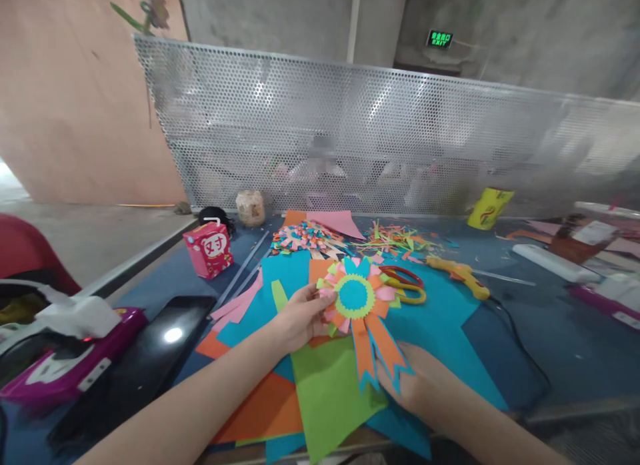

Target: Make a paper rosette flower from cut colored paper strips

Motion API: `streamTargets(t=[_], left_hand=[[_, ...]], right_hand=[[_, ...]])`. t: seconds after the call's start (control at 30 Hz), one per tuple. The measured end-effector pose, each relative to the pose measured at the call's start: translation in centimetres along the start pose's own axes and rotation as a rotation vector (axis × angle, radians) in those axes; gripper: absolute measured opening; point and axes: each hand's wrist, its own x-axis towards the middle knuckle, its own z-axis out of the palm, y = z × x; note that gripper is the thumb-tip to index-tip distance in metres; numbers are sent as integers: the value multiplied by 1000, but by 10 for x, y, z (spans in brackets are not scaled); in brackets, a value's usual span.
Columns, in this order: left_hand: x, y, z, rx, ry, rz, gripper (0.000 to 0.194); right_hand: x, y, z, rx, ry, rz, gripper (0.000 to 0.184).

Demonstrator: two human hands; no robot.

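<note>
A paper rosette (354, 295) with a blue centre, a scalloped lime ring, looped orange, pink and green petals and two orange tails edged in blue is held above the table. My left hand (306, 315) grips its left edge, thumb on the front and fingers behind. At the lower end of the tails, my right hand (417, 378) is closed around the right tail, its fingertips partly hidden behind the paper. Beneath lie blue sheets (445, 331), a green sheet (335, 398) and an orange sheet (270, 408). Scissors (413, 291) with red and yellow handles rest just right of the rosette.
A yellow glue gun (460, 275) with a cord lies right. Behind are a pile of looped paper pieces (305, 237) and paper scraps (400, 238). Leftward stand a pink box (209, 250), a black phone (145, 365) and a purple power strip (75, 365). A perforated metal screen (320, 118) borders the table.
</note>
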Motion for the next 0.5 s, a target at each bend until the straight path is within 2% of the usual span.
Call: streamTargets(t=[0.13,0.2,0.3,0.4,0.5], left_hand=[[0,0,0,59,-19,9,32],[1,2,1,22,-24,38,30],[-2,5,3,-89,-53,83,24],[-8,6,7,-76,-199,-5,23],[-12,3,10,-9,-324,-71,26]], right_hand=[[-8,2,-10,160,-27,17,34],[-15,1,-18,220,-62,63,33],[-20,-2,-27,256,-47,91,35],[-17,-7,-29,364,-34,74,33],[-15,-11,-29,428,-86,99,32]])
